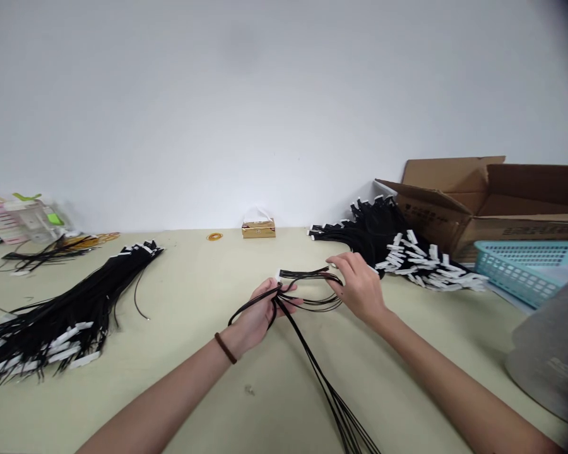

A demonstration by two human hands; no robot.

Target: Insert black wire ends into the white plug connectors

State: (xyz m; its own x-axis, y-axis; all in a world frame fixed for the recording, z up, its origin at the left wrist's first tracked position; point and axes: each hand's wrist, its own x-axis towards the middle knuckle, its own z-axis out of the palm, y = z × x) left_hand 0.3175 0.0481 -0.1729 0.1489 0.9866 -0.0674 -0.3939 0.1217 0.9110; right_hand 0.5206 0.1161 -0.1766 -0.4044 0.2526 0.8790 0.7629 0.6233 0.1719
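Observation:
My left hand (260, 315) is closed round a small bundle of thin black cables (312, 359) where the strands cross; a brown band sits on that wrist. The bundle loops to the right and its long tail runs down toward the bottom edge of the view. My right hand (357, 284) pinches the looped end of the same bundle, close to its white connectors (280, 275), with the fingers curled over the strands.
A large pile of black cables with white connectors (61, 309) lies at the left, another pile (402, 249) at the right. An open cardboard box (483, 202), a blue plastic basket (530, 265) and a grey object (553, 353) stand at the right. A small gold box (258, 228) and a rubber band (214, 237) lie by the wall.

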